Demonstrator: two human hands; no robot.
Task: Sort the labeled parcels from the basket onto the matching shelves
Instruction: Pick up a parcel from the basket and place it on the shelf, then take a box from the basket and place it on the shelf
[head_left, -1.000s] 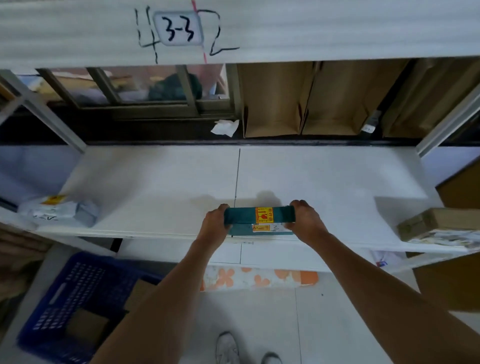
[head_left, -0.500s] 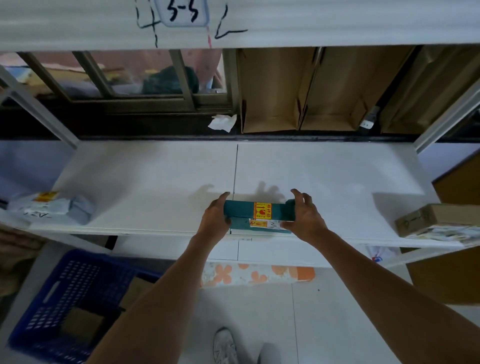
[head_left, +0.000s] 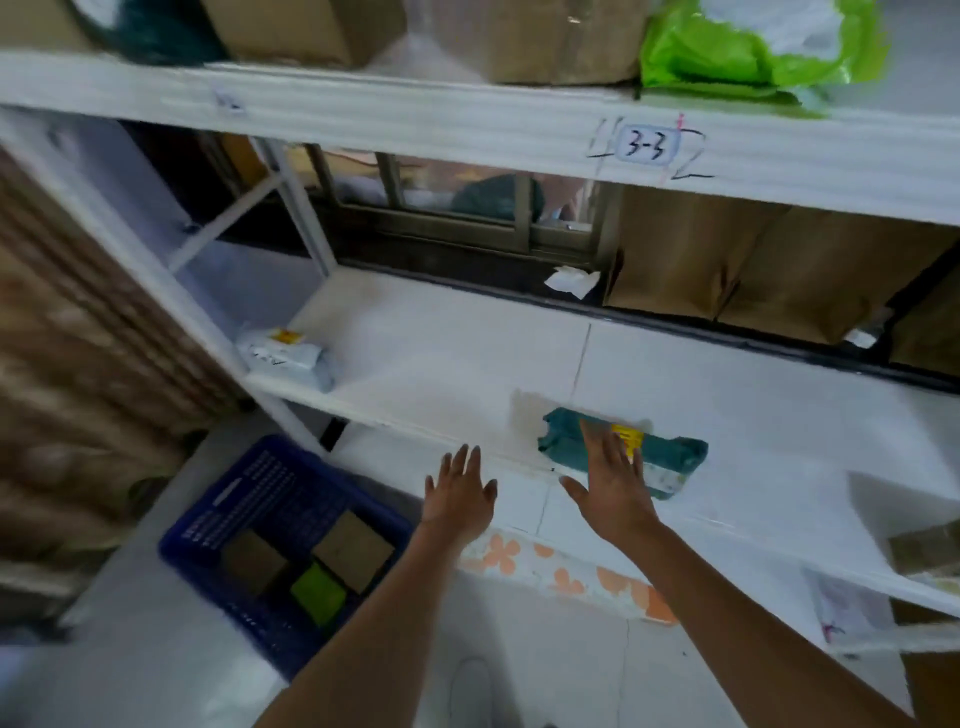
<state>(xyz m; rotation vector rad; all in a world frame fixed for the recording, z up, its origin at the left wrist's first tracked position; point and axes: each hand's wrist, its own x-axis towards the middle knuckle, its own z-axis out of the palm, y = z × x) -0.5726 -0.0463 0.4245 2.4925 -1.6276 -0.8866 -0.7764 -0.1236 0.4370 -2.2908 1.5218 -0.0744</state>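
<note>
Teal flat soft parcel (head_left: 670, 449) lies on the white shelf (head_left: 426, 364), released. Both our hands splayed, empty. Blue plastic basket (head_left: 244, 499) sits down-left; left hand (head_left: 460, 499) nearer than right hand (head_left: 613, 493).

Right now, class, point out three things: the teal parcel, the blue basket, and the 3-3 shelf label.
teal parcel (head_left: 675, 451): head view, on its right end.
blue basket (head_left: 244, 512): head view, on its near-left wall.
3-3 shelf label (head_left: 645, 145): head view, on the written digits.
</note>
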